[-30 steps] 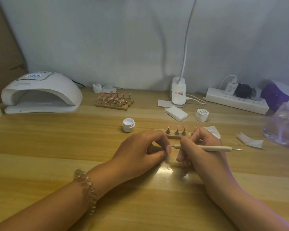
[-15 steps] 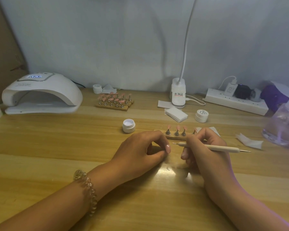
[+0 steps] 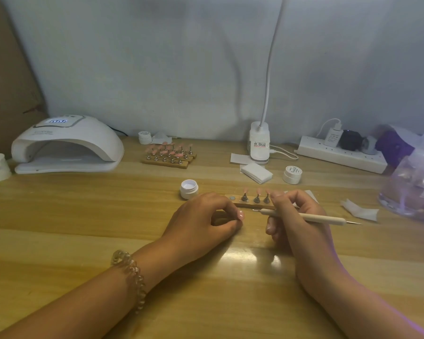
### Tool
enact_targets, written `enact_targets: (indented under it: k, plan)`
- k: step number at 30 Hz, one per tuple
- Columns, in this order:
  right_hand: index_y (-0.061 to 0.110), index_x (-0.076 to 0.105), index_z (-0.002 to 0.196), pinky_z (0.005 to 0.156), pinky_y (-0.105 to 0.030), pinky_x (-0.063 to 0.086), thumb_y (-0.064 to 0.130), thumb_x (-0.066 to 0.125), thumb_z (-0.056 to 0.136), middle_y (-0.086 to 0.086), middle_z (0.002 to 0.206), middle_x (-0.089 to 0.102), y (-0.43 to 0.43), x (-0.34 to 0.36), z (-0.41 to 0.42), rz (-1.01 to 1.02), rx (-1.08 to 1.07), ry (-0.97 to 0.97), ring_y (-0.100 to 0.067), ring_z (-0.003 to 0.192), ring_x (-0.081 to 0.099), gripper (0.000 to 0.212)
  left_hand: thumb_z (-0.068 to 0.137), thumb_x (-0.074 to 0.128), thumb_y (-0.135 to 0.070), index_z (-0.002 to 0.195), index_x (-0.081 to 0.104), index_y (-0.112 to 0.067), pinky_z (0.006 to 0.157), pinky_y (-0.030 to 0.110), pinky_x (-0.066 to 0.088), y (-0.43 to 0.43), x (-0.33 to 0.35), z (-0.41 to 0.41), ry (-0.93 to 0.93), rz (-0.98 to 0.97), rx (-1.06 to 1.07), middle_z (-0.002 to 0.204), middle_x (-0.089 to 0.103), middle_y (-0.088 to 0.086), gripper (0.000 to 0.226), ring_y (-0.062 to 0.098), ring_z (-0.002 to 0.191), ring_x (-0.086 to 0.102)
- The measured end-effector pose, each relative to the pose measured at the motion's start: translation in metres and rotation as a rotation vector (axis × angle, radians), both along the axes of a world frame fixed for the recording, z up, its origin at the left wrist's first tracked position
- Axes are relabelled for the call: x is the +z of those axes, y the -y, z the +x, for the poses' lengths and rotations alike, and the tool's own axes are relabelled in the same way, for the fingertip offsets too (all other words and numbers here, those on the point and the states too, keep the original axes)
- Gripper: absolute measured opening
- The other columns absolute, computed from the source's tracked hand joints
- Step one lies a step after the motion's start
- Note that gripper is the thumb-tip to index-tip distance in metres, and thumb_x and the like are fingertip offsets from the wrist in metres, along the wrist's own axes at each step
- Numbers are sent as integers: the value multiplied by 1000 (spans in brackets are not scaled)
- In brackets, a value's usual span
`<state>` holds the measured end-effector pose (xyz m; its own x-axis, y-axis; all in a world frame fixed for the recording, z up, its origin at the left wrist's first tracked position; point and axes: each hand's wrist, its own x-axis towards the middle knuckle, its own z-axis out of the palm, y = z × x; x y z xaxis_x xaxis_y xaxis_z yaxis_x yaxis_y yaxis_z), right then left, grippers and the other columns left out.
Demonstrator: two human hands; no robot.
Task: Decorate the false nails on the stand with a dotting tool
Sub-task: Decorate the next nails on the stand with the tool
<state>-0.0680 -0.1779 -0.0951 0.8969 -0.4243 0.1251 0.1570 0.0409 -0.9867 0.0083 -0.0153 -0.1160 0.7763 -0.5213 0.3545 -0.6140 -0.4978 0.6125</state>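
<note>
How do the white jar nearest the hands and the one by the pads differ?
The near jar is open, its pale inside showing; the far jar has a printed lid. The near jar sits left of the nail stand, the far jar behind it, rightward. Both are small, round, white.

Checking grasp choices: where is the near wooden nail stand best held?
Pinch the nail stand at its left end, coming from the left, across its front and back edges. That end is bare but for a flat metal disc; upright nail holders fill the rest, and the right hand crowds the right end.
</note>
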Motion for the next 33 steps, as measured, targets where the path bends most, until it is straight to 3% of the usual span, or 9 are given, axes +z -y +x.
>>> enact_targets:
  k: [7, 12, 15, 18, 20, 24, 27, 31, 33]
  plan:
    - [10, 62, 77, 41, -16, 41, 37, 64, 90, -4, 49, 58, 2, -3, 0, -3, 12, 9, -7, 42, 49, 30, 81, 78, -35, 89, 73, -35, 61, 6, 30, -3, 2, -2, 2, 4, 17, 90, 62, -22, 9, -17, 72, 49]
    - [19, 71, 72, 42, -15, 41, 47, 67, 81, -3, 51, 59, 3, -2, 0, 13, 37, 14, -6, 43, 50, 29, 75, 72, -41, 89, 55, -31, 61, 20, 36, -13, 12, 5, 89, -29, 214, 90, 56, -17, 24, 4, 72, 50]
    - [21, 72, 73, 42, -15, 41, 46, 68, 80, -3, 53, 61, 3, -2, 0, 7, 54, 14, -7, 43, 50, 27, 72, 77, -32, 103, 51, -23, 78, 30, 39, -29, 15, 22, 106, -54, 467, 105, 49, -8, 41, 17, 94, 50]
    - [17, 70, 76, 43, -16, 41, 42, 67, 83, -5, 58, 63, 4, -4, 0, -21, 65, 41, -9, 44, 51, 26, 74, 79, -40, 123, 46, -21, 99, 32, 34, -40, 9, 34, -32, 45, 565, 122, 43, -3, 63, 22, 121, 41]
    - [14, 69, 80, 43, -17, 41, 37, 66, 87, -5, 60, 65, 4, -5, 0, -58, 68, 55, -10, 45, 52, 24, 72, 76, -48, 126, 43, -23, 100, 32, 31, -38, 5, 37, -47, 61, 571, 121, 39, -4, 68, 22, 125, 37]
    - [11, 65, 86, 41, -18, 41, 30, 65, 92, -6, 62, 67, 4, -8, 1, -81, 68, 36, -11, 45, 52, 21, 65, 63, -58, 125, 40, -27, 92, 31, 26, -31, 3, 38, -22, 134, 554, 118, 37, -8, 71, 21, 121, 36]
    - [9, 58, 89, 41, -19, 41, 31, 66, 91, -7, 64, 68, 4, -9, 3, -75, 64, 29, -12, 46, 53, 24, 77, 69, -51, 117, 45, -31, 94, 34, 29, -33, 0, 41, -67, 175, 535, 119, 47, -11, 50, 20, 122, 42]
    - [14, 58, 82, 42, -19, 41, 28, 69, 89, -6, 66, 68, 3, -7, 2, -94, 72, 83, -12, 46, 51, 19, 76, 74, -42, 96, 47, -28, 83, 35, 42, -31, 2, 35, 8, 41, 387, 98, 57, -13, 37, 16, 96, 56]
    - [18, 59, 82, 44, -19, 43, 29, 71, 89, -5, 68, 68, 1, -5, -1, -144, 98, 155, -11, 46, 51, 18, 73, 71, -44, 91, 45, -27, 71, 30, 40, -26, 5, 27, 116, 42, 261, 88, 53, -12, 36, 10, 82, 51]
